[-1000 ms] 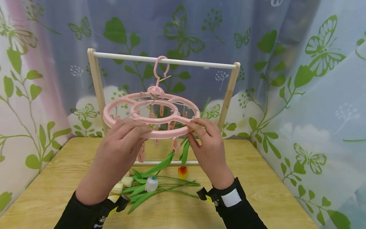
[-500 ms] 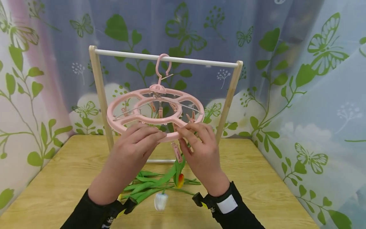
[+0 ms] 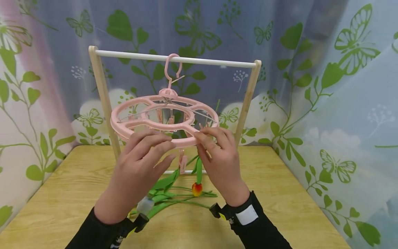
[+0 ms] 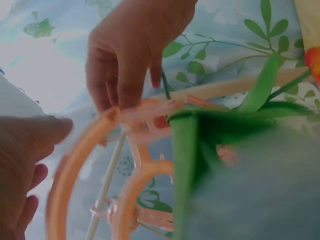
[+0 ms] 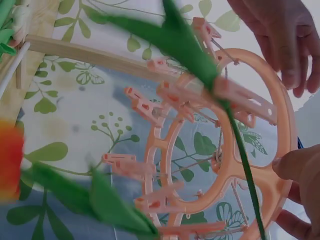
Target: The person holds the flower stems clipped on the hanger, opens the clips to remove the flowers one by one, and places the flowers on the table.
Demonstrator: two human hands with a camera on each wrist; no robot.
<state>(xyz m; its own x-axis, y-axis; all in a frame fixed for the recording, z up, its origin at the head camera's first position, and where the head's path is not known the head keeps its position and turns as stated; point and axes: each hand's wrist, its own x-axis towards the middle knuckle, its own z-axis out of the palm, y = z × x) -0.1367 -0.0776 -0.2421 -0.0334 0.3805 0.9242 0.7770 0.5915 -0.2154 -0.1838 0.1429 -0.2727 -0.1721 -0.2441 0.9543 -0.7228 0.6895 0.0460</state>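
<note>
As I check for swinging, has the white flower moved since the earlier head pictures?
Yes, the white flower is now farther left, judged against the wooden rack.

- We see the right hand pinching the outer ring of a pinkish hanger.
- Left hand beside the ring, upper right; contact we cannot determine.
- Several pegs hang from the hanger.
- Green stem crosses before it.
- Red-orange bloom, blurred, at left edge.
</note>
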